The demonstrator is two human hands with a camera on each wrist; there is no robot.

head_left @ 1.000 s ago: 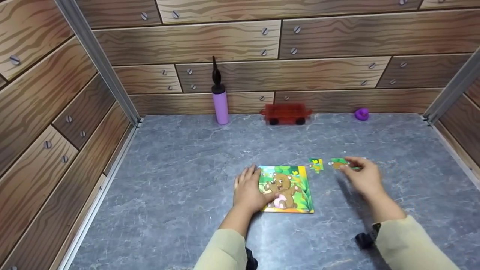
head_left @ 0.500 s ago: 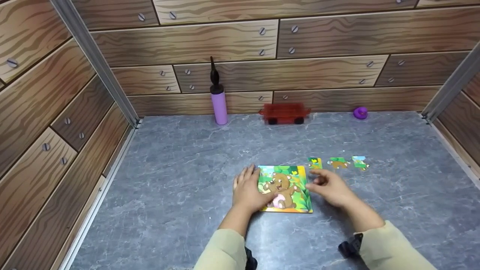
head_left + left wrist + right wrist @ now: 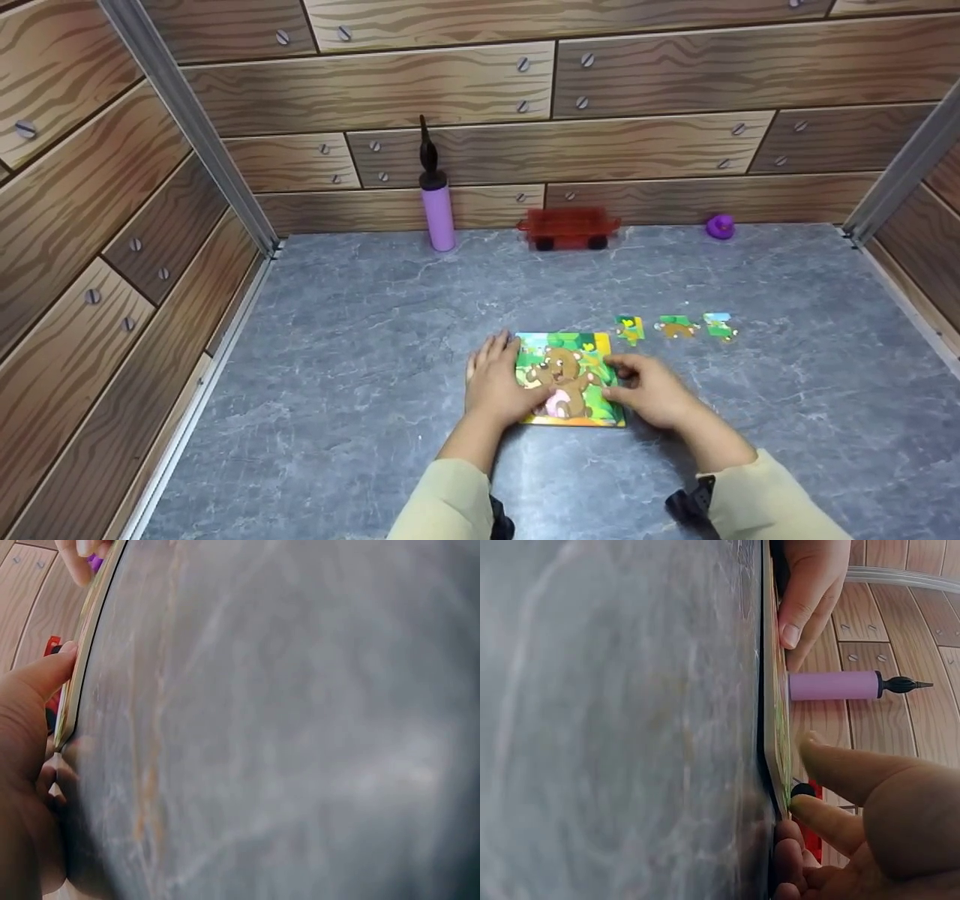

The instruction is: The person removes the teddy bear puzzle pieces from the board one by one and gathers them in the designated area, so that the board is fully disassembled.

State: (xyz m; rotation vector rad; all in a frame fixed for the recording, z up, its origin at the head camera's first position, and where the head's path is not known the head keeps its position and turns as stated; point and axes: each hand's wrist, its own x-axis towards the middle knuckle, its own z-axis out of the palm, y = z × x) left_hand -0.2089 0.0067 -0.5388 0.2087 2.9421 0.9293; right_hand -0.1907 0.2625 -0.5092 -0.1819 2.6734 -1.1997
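Observation:
A square jigsaw puzzle [image 3: 567, 369] with a cartoon bear picture lies on the table. My left hand [image 3: 496, 386] rests over its left edge, fingers stretched along that side and thumb on the picture. From the left wrist, the thumb [image 3: 46, 673] shows against the board's face. My right hand [image 3: 655, 388] is at the right edge, index finger and thumb reaching over the picture. In the right wrist view the index fingertip [image 3: 801, 802] is at the board's surface and the thumb [image 3: 817, 754] stands apart from it. No loose piece shows between them.
Several jigsaw pieces, including a yellow-green one [image 3: 630, 328], a brown-green one [image 3: 676, 327] and a blue-green one [image 3: 719, 325], lie beyond my right hand. Along the back wall stand a purple hand pump [image 3: 440, 217], a red toy wagon [image 3: 571, 227] and a purple rubber duck [image 3: 721, 226].
My right hand has moved left and nearer, from the loose pieces to the puzzle's right edge, leaving the rightmost piece uncovered. My left hand has stayed on the puzzle.

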